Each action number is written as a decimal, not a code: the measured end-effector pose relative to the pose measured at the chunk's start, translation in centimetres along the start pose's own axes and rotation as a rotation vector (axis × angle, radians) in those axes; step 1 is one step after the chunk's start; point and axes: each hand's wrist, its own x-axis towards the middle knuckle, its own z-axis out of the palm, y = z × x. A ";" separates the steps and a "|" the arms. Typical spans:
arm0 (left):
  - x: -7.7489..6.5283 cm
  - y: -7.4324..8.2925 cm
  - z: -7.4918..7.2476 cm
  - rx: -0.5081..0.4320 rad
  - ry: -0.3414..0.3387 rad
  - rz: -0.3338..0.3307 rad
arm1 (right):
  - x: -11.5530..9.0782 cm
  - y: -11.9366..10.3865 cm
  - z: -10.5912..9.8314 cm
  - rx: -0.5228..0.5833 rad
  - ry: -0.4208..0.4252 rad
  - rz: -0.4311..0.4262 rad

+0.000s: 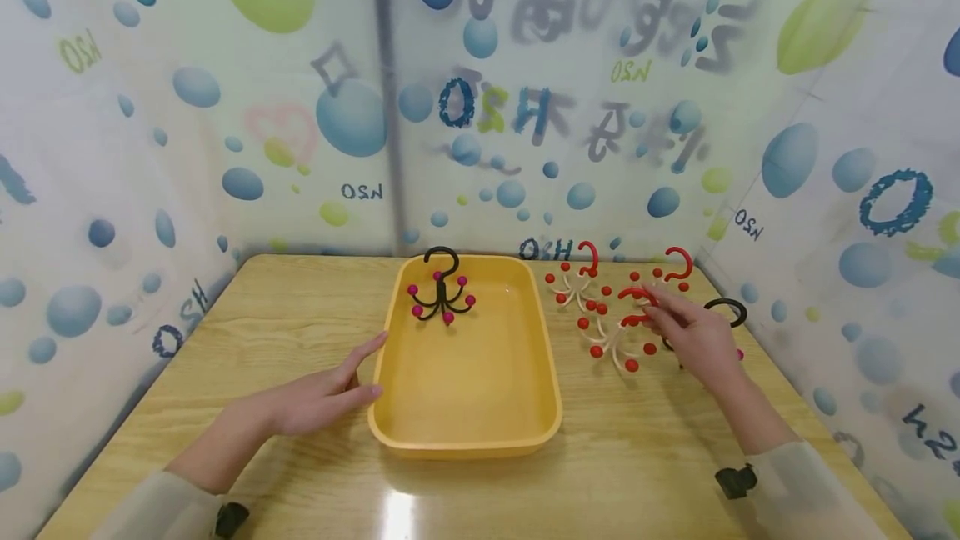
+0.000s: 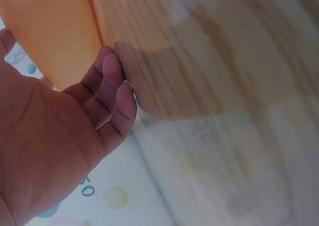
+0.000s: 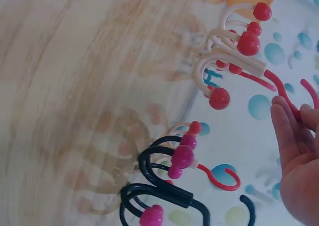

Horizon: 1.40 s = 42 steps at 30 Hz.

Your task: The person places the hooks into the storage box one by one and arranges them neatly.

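Observation:
My left hand [image 1: 322,398] rests at the left side of a yellow tray [image 1: 465,445], index finger extended to its rim and thumb at its wall; the other fingers lie loosely bent in the left wrist view. With its fingertips, my right hand [image 1: 697,336] pinches the red hook of a cream hook rack [image 1: 617,338], whose curved arms end in red balls. In the right wrist view this hook rack [image 3: 256,64] stands upright on the table. Inside the tray, near its far end, sits a black hook rack [image 1: 441,294] with magenta balls.
Behind the held one stand two more cream racks, one to the left [image 1: 577,283] and another farther right [image 1: 678,261]. A black rack [image 3: 164,193] with magenta balls is near my right hand, partly hidden in the head view. Patterned curtains [image 1: 480,148] surround the wooden table [image 1: 300,332].

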 end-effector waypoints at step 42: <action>0.1 -0.2 -0.1 -0.008 -0.006 0.018 | 3.4 -12.4 5.0 0.303 -0.102 -0.175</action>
